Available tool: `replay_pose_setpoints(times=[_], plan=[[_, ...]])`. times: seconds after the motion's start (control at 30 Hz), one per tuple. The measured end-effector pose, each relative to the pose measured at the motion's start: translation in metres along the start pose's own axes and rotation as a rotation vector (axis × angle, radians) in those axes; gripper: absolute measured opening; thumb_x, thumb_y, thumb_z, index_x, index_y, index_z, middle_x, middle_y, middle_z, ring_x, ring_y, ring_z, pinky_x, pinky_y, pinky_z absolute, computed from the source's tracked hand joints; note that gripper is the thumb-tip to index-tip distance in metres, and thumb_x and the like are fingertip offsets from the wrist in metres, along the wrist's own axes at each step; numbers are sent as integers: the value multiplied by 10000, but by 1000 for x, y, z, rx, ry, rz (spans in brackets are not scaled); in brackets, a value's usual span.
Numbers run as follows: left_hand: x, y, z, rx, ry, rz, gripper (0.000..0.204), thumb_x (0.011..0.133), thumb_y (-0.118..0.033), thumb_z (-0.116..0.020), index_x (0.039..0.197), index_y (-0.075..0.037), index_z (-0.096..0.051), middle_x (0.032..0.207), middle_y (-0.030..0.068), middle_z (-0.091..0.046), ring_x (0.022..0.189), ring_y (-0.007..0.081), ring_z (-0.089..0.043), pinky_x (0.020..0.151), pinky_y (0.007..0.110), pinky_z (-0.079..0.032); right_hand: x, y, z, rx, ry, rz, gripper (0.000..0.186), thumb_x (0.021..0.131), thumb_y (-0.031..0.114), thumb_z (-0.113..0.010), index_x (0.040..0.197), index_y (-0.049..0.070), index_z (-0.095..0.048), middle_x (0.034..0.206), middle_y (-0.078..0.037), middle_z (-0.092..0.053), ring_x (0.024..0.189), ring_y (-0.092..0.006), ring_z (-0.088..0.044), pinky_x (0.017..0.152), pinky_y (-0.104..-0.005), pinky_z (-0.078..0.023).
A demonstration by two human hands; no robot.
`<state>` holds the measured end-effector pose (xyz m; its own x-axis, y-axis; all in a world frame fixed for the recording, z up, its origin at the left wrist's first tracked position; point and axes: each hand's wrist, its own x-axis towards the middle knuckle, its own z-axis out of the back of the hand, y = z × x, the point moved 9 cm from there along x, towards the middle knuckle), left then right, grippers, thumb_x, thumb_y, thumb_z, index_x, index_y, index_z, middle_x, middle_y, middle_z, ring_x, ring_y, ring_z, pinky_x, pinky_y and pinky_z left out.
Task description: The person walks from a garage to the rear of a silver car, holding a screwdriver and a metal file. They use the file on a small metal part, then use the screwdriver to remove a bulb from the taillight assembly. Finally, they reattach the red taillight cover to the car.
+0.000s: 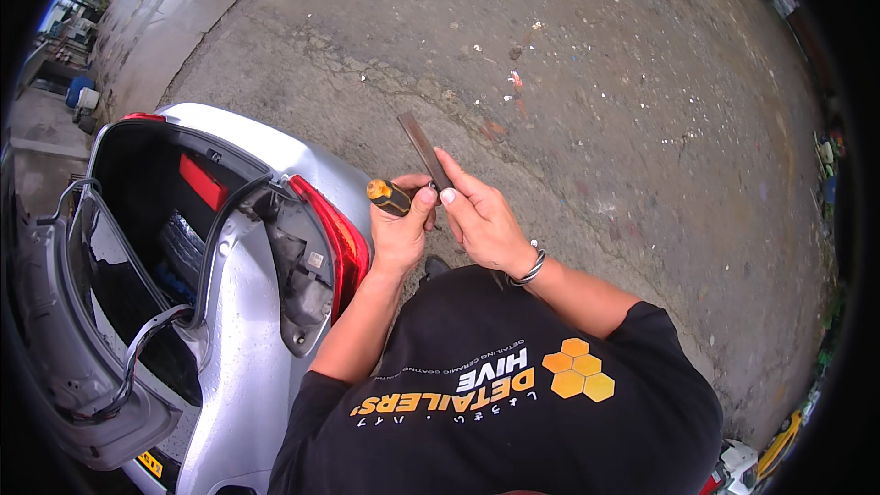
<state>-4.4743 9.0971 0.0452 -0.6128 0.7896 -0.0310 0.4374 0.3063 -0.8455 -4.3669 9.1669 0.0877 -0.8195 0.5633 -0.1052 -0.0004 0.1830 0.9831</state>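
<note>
My left hand is closed around a screwdriver with a yellow and black handle, its butt end pointing up and left. The shaft and tip are hidden by my fingers. In my right hand is a flat, brownish metal bar, pinched near its lower end by thumb and fingers, its far end slanting up and left. Both hands meet in front of my chest, thumbs almost touching. To the left of my left hand is the red tail light of a silver car.
The car's trunk lid stands raised at the left, with a hinge arm and the dark trunk with a red piece inside. Rough, stained ground with scattered litter spreads ahead and right. A blue drum stands far left.
</note>
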Motion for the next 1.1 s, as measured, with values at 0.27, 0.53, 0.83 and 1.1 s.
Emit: replay_pose_setpoints(times=[0.27, 0.53, 0.83, 1.1], plan=[[1, 1, -11, -34, 57, 55, 204, 952, -123, -722, 1108, -18, -643, 905, 90, -684, 669, 107, -585, 545, 225, -448, 24, -10, 14, 146, 2, -1, 573, 1079, 224, -461, 1588, 36, -277, 631, 43, -453, 516, -52, -415, 485, -230, -369], [-13, -4, -25, -274, 238, 205, 229, 964, -201, -703, 1158, -105, -628, 1078, 106, -647, 889, 177, -604, 588, 253, -463, 19, 8, 32, 351, 12, -38, 268, 1061, 252, -523, 1230, 45, -536, 722, 18, -540, 546, -47, -453, 480, -225, -373], [-14, -4, -32, -289, 236, 241, 227, 980, -238, -684, 1141, -79, -657, 1017, 84, -672, 848, 156, -618, 566, 245, -450, 23, 18, 13, 88, 114, 72, 295, 999, 222, -657, 1209, 70, -516, 813, 22, -589, 537, -10, -413, 465, -194, -308], [-14, -2, -32, -353, 87, 296, 241, 1013, -269, -632, 1156, -75, -645, 994, 47, -652, 847, 129, -584, 600, 253, -440, 20, 11, 13, 297, 170, -94, 285, 1009, 210, -613, 1209, 18, -547, 873, -24, -622, 608, -59, -528, 501, -225, -406]])
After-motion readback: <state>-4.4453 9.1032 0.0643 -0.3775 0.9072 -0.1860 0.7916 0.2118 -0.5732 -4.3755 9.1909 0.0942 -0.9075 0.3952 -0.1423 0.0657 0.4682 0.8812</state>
